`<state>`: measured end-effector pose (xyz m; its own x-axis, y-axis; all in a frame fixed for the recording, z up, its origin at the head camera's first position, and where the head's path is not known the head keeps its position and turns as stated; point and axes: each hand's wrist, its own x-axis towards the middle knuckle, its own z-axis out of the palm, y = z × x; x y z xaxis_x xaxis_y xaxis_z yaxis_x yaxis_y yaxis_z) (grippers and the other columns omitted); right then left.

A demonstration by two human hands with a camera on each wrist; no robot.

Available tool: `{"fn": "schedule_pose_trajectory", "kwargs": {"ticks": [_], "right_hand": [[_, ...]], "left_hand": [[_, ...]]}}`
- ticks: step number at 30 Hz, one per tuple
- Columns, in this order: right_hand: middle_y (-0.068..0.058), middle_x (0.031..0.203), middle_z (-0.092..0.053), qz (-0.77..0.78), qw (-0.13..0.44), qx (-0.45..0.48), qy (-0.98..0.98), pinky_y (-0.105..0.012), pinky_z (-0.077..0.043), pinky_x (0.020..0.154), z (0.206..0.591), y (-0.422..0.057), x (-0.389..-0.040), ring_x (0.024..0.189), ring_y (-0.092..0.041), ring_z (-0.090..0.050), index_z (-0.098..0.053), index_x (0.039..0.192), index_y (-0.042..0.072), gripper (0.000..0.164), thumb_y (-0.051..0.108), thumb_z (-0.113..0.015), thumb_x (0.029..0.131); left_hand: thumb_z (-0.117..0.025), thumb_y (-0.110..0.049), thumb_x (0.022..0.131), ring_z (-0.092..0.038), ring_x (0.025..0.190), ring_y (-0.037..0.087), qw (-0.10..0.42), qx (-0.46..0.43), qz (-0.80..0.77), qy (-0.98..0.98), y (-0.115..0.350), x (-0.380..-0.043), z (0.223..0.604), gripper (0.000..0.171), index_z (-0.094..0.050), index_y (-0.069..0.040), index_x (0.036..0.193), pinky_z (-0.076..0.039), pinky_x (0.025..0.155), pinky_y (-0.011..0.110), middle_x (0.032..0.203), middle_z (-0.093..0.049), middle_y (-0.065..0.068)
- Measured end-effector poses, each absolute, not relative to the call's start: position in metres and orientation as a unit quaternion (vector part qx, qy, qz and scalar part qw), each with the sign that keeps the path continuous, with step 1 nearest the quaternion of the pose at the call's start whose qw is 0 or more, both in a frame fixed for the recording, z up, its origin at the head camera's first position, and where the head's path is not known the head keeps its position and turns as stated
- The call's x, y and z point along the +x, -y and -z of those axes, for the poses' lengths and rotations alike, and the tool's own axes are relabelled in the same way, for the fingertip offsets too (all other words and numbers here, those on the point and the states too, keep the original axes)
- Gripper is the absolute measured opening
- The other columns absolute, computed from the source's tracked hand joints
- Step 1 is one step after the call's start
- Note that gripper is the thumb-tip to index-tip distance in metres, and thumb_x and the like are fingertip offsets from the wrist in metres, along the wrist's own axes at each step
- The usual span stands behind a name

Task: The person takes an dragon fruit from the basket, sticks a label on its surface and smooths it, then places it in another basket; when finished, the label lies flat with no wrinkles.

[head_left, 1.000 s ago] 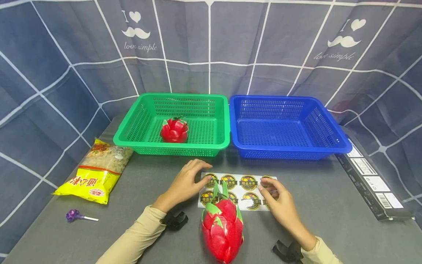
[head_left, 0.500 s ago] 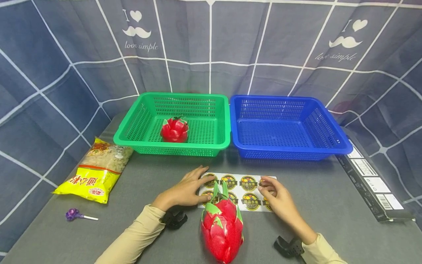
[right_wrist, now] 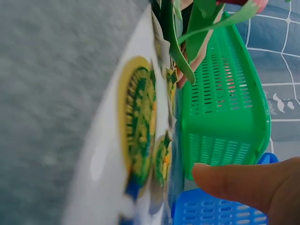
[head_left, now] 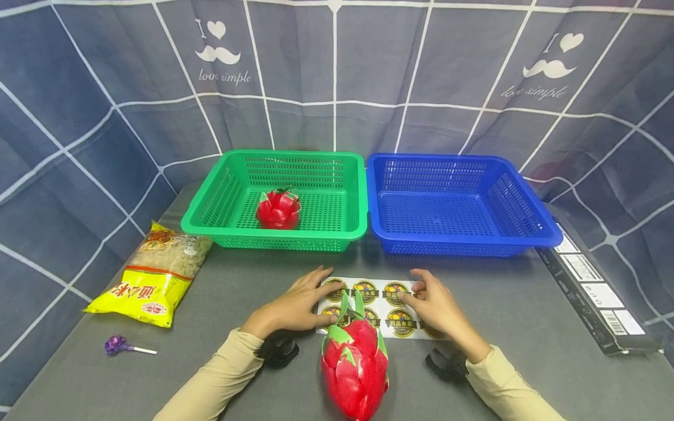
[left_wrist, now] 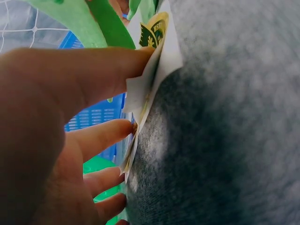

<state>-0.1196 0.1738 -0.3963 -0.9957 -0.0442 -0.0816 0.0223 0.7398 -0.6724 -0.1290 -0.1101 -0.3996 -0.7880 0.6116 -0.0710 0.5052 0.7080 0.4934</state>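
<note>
A white sheet of round fruit stickers [head_left: 381,309] lies on the grey table. My left hand [head_left: 293,303] rests on its left end; the left wrist view shows the thumb [left_wrist: 103,70] and straight fingers touching the sheet, whose edge lifts a little. Over the right part of the sheet is my right hand [head_left: 439,305], thumb extended toward the upper stickers. In the right wrist view that thumb [right_wrist: 239,183] stands apart from the paper, nothing visibly gripped. A red dragon fruit [head_left: 355,368] with green leaf tips lies in front, its leaves overlapping the sheet.
Behind stand a green basket [head_left: 274,240] with another dragon fruit [head_left: 279,210] inside and a blue basket [head_left: 463,241] beside it. At left lie a yellow pasta bag [head_left: 152,278] and a purple lollipop [head_left: 118,345]. A long black box [head_left: 590,286] lies at right.
My left hand has settled onto the sheet's left end, its thumb lower than before. My right hand has moved left and slightly up over the sheet, its fingers straighter.
</note>
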Motion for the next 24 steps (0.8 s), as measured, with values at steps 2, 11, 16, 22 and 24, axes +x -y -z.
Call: {"fn": "schedule_pose_trajectory", "kwargs": {"ticks": [2,11,16,22,24], "right_hand": [[-0.014,0.098,-0.062,0.359,0.049,-0.010,-0.932,-0.035,-0.047,0.071,0.3954,-0.1708,-0.1229,0.083,-0.022,-0.061,-0.043,0.128,0.002,0.060,0.027,-0.067,0.079],[-0.018,0.099,-0.060,0.363,0.048,-0.022,-0.930,-0.036,-0.049,0.068,0.3949,-0.1626,-0.1280,0.077,-0.021,-0.060,-0.038,0.130,0.002,0.060,0.005,-0.063,0.076],[-0.018,0.098,-0.059,0.375,0.037,-0.026,-0.926,-0.029,-0.049,0.062,0.3966,-0.1627,-0.1275,0.073,-0.018,-0.059,-0.040,0.127,0.002,0.060,-0.007,-0.057,0.071],[-0.020,0.104,-0.061,0.376,0.036,-0.036,-0.925,-0.034,-0.051,0.065,0.3970,-0.1636,-0.1276,0.076,-0.020,-0.062,-0.049,0.121,0.005,0.052,-0.007,-0.058,0.072],[-0.019,0.105,-0.062,0.368,0.036,-0.039,-0.928,-0.034,-0.049,0.066,0.3964,-0.1638,-0.1274,0.075,-0.018,-0.062,-0.054,0.118,0.008,0.047,-0.005,-0.057,0.072]], "left_hand": [[-0.064,-0.038,0.080,-0.016,0.138,0.034,0.113,0.306,-0.232,-0.916,0.1103,-0.1288,0.3998,0.062,-0.042,-0.022,0.135,-0.019,0.108,0.055,0.148,-0.024,0.013],[-0.065,-0.038,0.079,-0.017,0.138,0.035,0.111,0.309,-0.236,-0.915,0.1110,-0.1288,0.3989,0.062,-0.043,-0.022,0.135,-0.019,0.107,0.056,0.147,-0.025,0.013],[-0.065,-0.038,0.079,-0.017,0.138,0.034,0.111,0.308,-0.232,-0.916,0.1110,-0.1296,0.4003,0.061,-0.043,-0.023,0.134,-0.019,0.107,0.055,0.147,-0.025,0.012],[-0.064,-0.039,0.080,-0.017,0.138,0.034,0.113,0.306,-0.231,-0.917,0.1109,-0.1304,0.4010,0.061,-0.042,-0.024,0.134,-0.019,0.108,0.055,0.148,-0.024,0.012],[-0.064,-0.040,0.079,-0.017,0.138,0.034,0.114,0.304,-0.230,-0.917,0.1111,-0.1304,0.4011,0.061,-0.042,-0.024,0.134,-0.019,0.108,0.055,0.148,-0.024,0.011]]}}
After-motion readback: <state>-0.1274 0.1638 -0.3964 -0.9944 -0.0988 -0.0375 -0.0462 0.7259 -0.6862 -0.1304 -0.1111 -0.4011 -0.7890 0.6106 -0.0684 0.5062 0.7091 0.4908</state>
